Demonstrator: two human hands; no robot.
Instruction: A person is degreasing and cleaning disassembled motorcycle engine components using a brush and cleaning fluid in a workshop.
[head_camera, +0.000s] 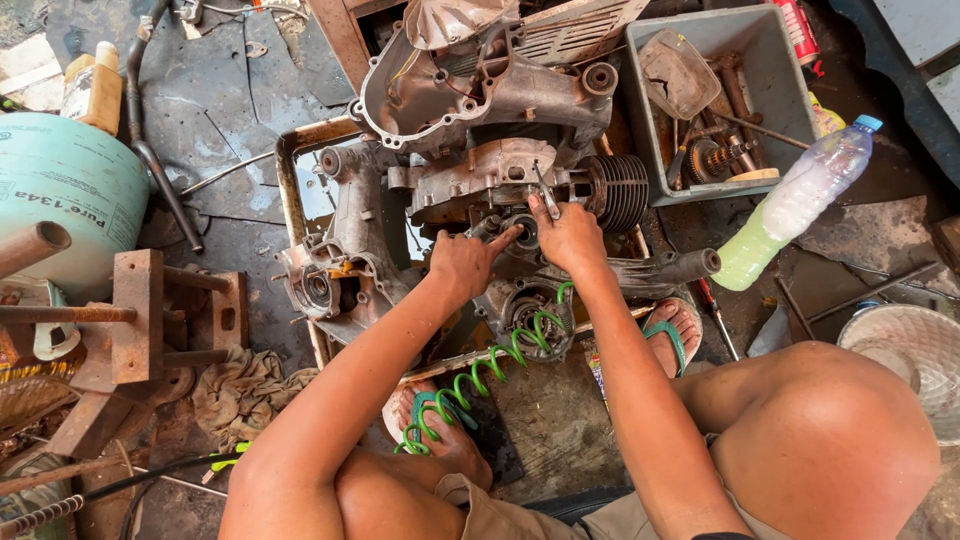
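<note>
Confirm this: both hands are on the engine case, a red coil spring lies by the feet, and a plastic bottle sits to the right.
Not quite: the coil spring is green, not red, as the head view shows. Both hands are on the engine case, and the plastic bottle sits to the right.

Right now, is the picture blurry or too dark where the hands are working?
In the head view, the left hand and right hand on the engine case look sharp and evenly daylit, with soft shadows; straight edges bend near the corners, and the plastic bottle shines brightly.
</note>
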